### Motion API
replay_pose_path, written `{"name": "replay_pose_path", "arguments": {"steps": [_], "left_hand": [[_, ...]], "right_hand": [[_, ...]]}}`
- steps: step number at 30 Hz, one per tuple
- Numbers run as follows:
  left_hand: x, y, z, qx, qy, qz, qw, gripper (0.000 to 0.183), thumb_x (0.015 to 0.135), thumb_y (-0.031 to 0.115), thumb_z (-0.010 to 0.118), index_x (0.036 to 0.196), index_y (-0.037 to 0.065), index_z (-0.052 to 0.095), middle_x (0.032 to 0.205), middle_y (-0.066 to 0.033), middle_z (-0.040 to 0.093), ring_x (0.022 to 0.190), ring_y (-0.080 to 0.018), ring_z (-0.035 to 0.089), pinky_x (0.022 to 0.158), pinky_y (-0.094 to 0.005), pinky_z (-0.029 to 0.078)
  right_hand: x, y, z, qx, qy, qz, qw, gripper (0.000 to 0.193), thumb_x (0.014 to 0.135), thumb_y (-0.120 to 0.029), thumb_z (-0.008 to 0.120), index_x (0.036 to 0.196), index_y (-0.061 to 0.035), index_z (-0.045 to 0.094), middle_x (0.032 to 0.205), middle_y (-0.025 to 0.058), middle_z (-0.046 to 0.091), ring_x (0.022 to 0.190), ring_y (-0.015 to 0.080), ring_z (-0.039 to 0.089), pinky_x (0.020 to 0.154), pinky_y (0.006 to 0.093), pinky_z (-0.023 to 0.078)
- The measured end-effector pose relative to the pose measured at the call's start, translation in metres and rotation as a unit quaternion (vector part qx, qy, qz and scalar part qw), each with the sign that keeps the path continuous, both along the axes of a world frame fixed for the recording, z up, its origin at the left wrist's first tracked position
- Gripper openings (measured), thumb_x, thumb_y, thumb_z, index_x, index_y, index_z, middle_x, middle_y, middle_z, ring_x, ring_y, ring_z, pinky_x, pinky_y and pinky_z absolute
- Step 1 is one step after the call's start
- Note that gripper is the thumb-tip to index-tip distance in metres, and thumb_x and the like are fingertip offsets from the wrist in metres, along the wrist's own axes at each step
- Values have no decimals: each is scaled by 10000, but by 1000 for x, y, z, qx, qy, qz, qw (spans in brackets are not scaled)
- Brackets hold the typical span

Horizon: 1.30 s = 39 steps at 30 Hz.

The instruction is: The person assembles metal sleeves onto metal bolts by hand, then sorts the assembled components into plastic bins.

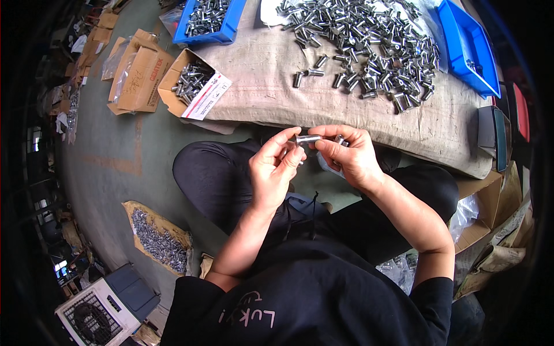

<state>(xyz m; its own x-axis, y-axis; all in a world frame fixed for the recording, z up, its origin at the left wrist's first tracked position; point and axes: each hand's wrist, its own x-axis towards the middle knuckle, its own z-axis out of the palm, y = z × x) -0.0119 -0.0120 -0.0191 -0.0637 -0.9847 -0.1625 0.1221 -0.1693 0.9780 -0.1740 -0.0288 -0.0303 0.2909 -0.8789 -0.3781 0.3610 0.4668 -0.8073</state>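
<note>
Above my lap, a shiny metal pin (307, 139) lies level between my two hands. My left hand (272, 173) pinches its wider, headed end between thumb and fingers. The other end is in the fingertips of my right hand (356, 160). More metal pins (341, 140) are tucked in my right hand, partly hidden by the fingers. A small bit of metal (300, 162) also shows by my left fingers, too small to make out. Just beyond my hands is the cloth-covered table (259, 95), with a large pile of similar pins (369, 52) on it.
A blue bin (231, 29) of pins stands at the far left, another blue bin (461, 49) at the far right. Left of the table are an open carton (208, 95) of pins and a cardboard box (138, 72). Small metal parts (158, 239) lie on a floor sheet, near a fan (92, 320).
</note>
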Motion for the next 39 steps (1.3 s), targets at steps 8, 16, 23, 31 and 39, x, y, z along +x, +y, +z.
{"name": "replay_pose_path", "arguments": {"steps": [8, 16, 23, 31, 39], "left_hand": [[2, -1, 1, 72, 121, -6, 990, 249, 844, 90, 560, 1061, -27, 530, 755, -61, 557, 524, -52, 444, 433, -158, 332], [0, 1, -1, -19, 86, 4, 996, 249, 821, 46, 580, 1058, -22, 539, 793, -53, 568, 559, -41, 442, 458, -165, 336], [7, 0, 0, 61, 149, 2, 987, 226, 846, 83, 558, 1029, -47, 539, 779, -68, 565, 547, -42, 428, 459, -167, 324], [7, 1, 3, -3, 85, -1, 996, 201, 799, 3, 594, 998, -17, 578, 841, -19, 549, 617, -24, 435, 513, -152, 343], [2, 3, 1, -73, -7, 20, 997, 187, 799, -4, 591, 985, -13, 588, 848, -8, 540, 636, -22, 435, 541, -149, 352]], "right_hand": [[3, 3, 6, -102, 55, -20, 993, 197, 768, -45, 636, 965, -38, 628, 661, -21, 557, 504, 26, 433, 440, 165, 322], [1, 2, 5, -14, 13, 1, 1000, 197, 764, -48, 642, 957, -15, 623, 630, -8, 549, 497, 29, 437, 432, 167, 327], [3, 3, 4, -123, 68, -14, 990, 208, 755, -44, 650, 960, -23, 625, 630, -16, 543, 500, 31, 435, 434, 168, 325], [1, 3, 5, -24, 27, 9, 999, 198, 758, -40, 645, 954, -18, 627, 634, -5, 550, 492, 40, 436, 426, 176, 325], [1, 3, 3, -14, -10, -2, 1000, 196, 752, -41, 651, 945, -15, 625, 634, -2, 551, 491, 46, 441, 422, 180, 328]]}}
